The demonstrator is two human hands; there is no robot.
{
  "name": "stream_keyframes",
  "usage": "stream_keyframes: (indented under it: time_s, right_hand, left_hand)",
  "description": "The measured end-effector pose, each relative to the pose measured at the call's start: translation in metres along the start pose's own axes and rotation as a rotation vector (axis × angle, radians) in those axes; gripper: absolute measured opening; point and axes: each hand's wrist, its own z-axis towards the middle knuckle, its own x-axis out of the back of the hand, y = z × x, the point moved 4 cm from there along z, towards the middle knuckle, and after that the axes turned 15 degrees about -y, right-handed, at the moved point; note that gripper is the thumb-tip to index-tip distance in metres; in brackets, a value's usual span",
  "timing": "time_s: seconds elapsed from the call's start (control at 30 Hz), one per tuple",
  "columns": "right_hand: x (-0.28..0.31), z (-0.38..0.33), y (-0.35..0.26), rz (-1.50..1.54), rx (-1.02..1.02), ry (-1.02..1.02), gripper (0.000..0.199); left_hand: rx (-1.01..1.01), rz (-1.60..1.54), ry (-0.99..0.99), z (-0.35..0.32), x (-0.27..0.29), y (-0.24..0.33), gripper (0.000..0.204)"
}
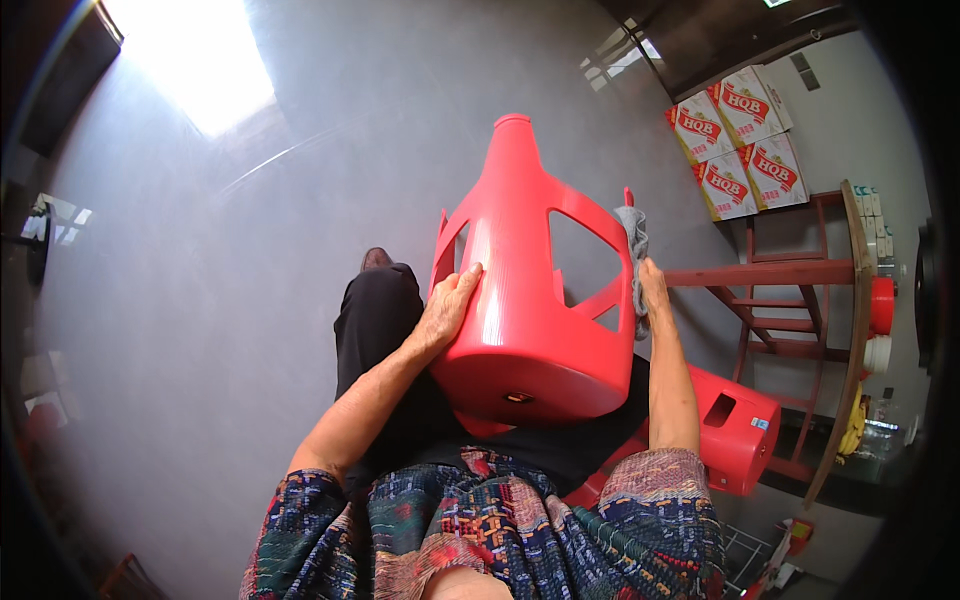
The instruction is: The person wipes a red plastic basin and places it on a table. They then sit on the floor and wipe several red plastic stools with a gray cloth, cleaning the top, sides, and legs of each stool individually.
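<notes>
A red plastic stool (505,290) lies tipped on my lap, its seat end toward me and one leg pointing away. My left hand (450,312) grips its left side, with the thumb on the smooth outer face and the other fingers hidden behind the edge. At the stool's right side, my right hand (652,284) is closed on a grey cloth (636,240), which rests against the edge of a leg. Part of that hand is hidden by the cloth.
A second red stool (735,430) is close by my right elbow. Further right stands a wooden table (852,330) with bananas (853,425) and containers. White-and-red cartons (740,130) are stacked beyond it. The floor (250,300) is grey.
</notes>
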Motion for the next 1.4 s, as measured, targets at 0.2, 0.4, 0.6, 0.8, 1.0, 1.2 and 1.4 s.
stream_keyframes:
  time_s: [0.2,0.4,0.6,0.8,1.0,1.2,1.4]
  right_hand:
    - [-0.018,-0.130,-0.022,0.210,-0.088,-0.040,0.034]
    - [-0.013,-0.205,-0.134,-0.013,0.563,-0.002,0.032]
    - [-0.027,-0.162,-0.060,0.447,0.282,0.111,0.034]
    - [-0.069,-0.087,0.025,0.932,-0.327,-0.117,0.055]
    - [-0.076,-0.096,0.015,1.048,-0.236,-0.104,0.057]
    - [-0.070,-0.096,-0.007,0.648,0.002,0.226,0.043]
    - [-0.039,-0.153,-0.083,0.660,0.101,0.253,0.032]
  left_hand:
    - [0.084,-0.104,-0.044,-0.003,0.005,0.001,0.061]
    - [0.013,-0.231,-0.019,-0.004,0.007,-0.001,0.063]
    - [-0.015,-0.124,0.010,0.004,0.011,-0.011,0.053]
    - [-0.165,0.137,0.097,-0.010,0.008,0.028,0.053]
    - [-0.438,1.161,0.108,-0.027,-0.069,0.128,0.040]
    - [-0.254,1.381,-0.224,-0.013,-0.157,0.123,0.053]
    - [-0.002,1.030,-0.172,-0.012,-0.126,0.123,0.060]
